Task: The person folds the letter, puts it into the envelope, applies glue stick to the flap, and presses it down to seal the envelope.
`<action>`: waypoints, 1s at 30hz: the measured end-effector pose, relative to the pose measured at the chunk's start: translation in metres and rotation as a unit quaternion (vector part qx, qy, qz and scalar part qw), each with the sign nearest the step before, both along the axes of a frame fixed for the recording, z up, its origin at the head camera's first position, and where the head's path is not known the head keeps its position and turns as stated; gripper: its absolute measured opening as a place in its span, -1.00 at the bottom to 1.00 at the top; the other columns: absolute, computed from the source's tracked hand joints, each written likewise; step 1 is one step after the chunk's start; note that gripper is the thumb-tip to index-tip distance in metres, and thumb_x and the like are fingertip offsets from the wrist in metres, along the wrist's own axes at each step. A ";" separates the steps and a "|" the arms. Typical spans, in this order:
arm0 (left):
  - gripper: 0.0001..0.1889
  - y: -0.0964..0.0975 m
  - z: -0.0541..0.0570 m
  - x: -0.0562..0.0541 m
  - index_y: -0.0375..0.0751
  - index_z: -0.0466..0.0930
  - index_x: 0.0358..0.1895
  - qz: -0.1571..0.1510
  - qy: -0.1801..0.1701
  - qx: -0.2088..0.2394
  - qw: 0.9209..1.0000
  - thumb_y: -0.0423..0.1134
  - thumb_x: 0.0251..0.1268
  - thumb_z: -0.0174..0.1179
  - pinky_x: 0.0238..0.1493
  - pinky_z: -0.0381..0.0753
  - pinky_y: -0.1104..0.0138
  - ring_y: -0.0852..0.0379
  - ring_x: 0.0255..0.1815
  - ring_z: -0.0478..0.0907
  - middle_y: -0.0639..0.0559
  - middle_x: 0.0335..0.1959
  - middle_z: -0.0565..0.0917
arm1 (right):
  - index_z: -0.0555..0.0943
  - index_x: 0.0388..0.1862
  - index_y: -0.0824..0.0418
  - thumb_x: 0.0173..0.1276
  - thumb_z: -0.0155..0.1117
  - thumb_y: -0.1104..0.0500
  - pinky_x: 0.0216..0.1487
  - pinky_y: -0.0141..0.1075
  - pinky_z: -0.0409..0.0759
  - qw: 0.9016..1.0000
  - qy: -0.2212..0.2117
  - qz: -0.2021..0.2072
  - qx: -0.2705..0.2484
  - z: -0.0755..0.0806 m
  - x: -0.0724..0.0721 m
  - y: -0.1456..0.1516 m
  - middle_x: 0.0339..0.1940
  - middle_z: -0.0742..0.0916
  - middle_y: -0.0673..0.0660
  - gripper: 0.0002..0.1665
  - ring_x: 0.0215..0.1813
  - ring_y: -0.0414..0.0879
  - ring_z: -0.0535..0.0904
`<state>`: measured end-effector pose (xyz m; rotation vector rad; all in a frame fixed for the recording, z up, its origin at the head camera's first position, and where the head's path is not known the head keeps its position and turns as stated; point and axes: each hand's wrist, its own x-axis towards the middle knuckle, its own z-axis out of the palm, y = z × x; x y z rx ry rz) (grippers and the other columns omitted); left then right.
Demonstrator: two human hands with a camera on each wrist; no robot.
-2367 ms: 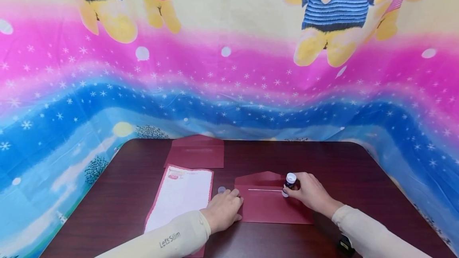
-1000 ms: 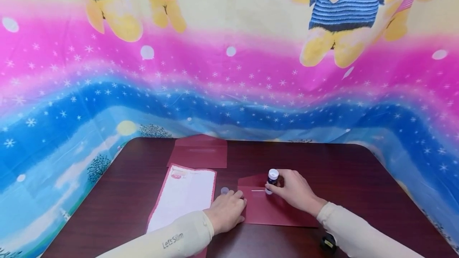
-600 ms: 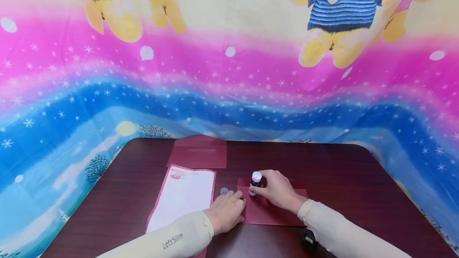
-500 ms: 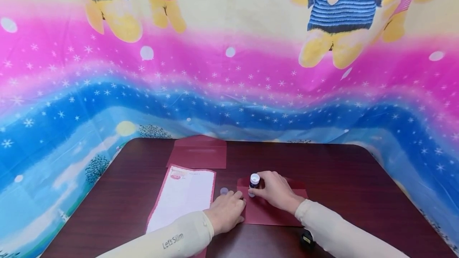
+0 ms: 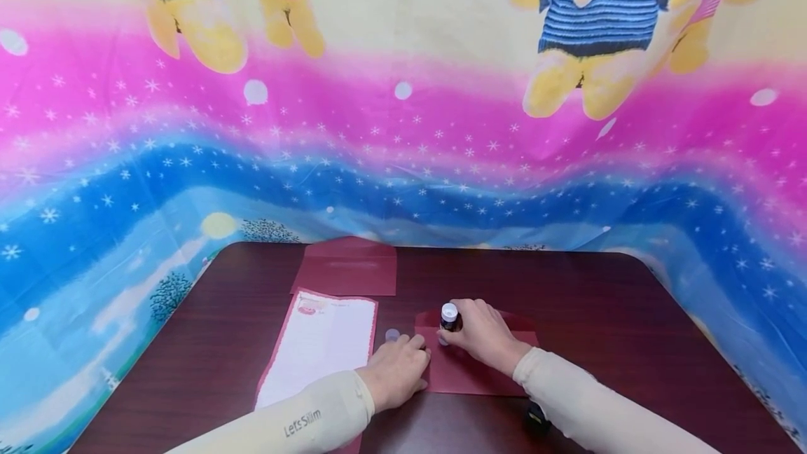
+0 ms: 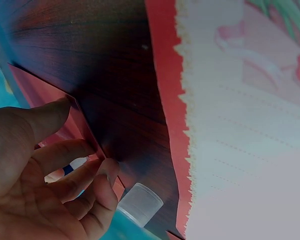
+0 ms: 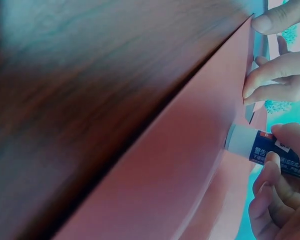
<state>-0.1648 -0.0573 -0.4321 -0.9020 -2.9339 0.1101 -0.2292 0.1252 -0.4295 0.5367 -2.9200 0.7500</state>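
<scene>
My right hand (image 5: 485, 333) grips an upright glue stick (image 5: 449, 321) with a white base end and dark label, its lower end at the left part of a dark red envelope (image 5: 469, 375). In the right wrist view the white end of the glue stick (image 7: 241, 140) meets the envelope near the fold of its flap. My left hand (image 5: 396, 370) rests at the envelope's left edge; in the left wrist view its loosely bent fingers (image 6: 64, 150) touch that edge. Just beyond those fingers lies a translucent cap (image 6: 140, 205). The right hand covers part of the flap.
Left of the envelope lies a white letter sheet (image 5: 328, 342) with a red border, partly under my left sleeve (image 5: 315, 415). Another red envelope (image 5: 347, 275) sits behind it by the table's (image 5: 517, 279) back edge. A printed curtain (image 5: 403, 160) hangs behind the table.
My right hand has slid the glue stick leftward along the envelope, then nearly stopped. The white line seen earlier left of the stick is out of sight. The left hand has stayed in place.
</scene>
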 end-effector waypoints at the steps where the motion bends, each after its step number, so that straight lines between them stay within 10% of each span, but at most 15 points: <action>1: -0.61 0.000 0.000 0.000 -0.04 0.73 0.04 0.000 0.000 0.000 1.000 0.05 0.22 0.42 -0.27 0.62 0.34 0.15 -0.27 0.54 0.11 -0.20 0.61 | 0.65 -0.36 0.00 0.08 0.64 0.02 -0.37 -0.35 0.56 1.000 -0.001 -0.002 -0.001 0.000 0.000 0.001 -0.52 0.67 -0.12 -0.71 -0.50 -0.28 0.50; 30: -0.60 0.001 0.002 0.001 -0.05 0.72 0.07 0.003 -0.008 0.002 1.000 0.04 0.24 0.40 -0.23 0.63 0.34 0.16 -0.25 0.56 0.10 -0.18 0.62 | 0.62 -0.44 0.00 0.11 0.60 0.06 -0.38 -0.29 0.53 1.000 0.009 -0.016 -0.002 -0.001 0.004 0.033 -0.51 0.68 -0.12 -0.74 -0.46 -0.28 0.50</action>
